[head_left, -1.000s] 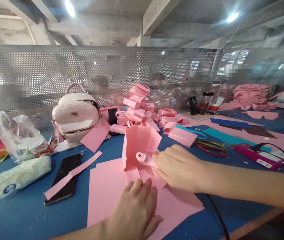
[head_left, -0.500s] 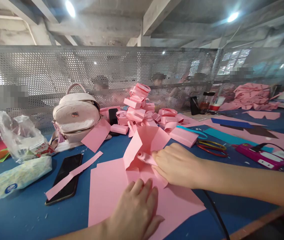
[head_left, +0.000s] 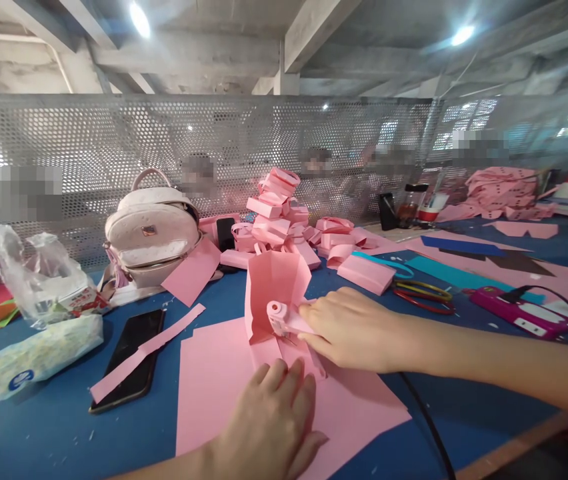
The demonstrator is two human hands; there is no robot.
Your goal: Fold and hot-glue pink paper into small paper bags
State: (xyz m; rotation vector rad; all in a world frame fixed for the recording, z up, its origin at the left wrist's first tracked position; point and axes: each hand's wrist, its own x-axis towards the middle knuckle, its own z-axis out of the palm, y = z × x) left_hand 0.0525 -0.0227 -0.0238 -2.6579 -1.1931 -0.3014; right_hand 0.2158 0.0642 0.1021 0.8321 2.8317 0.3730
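Note:
A folded pink paper piece [head_left: 271, 283] stands partly upright at the middle of the table, its near end lying on flat pink sheets [head_left: 209, 380]. My right hand [head_left: 349, 330] is closed around a pink glue gun [head_left: 278, 319], whose front end is over the folded piece. With fingers spread, my left hand [head_left: 277, 417] lies palm down on the near edge of the paper. Part of that paper is hidden beneath its fingers.
Pink folded pieces [head_left: 271, 227] are heaped behind. At left are a backpack [head_left: 154, 230], a plastic bag, a tissue pack and a phone [head_left: 131, 360] under a pink strip. A magenta power strip [head_left: 524, 313] lies right; its black cable runs forward. A perforated metal screen [head_left: 244, 127] stands behind.
The folded piece's raised part has shifted left and stands straighter. The glue gun, in my right hand, is more exposed and has moved slightly left. My left hand has stayed put.

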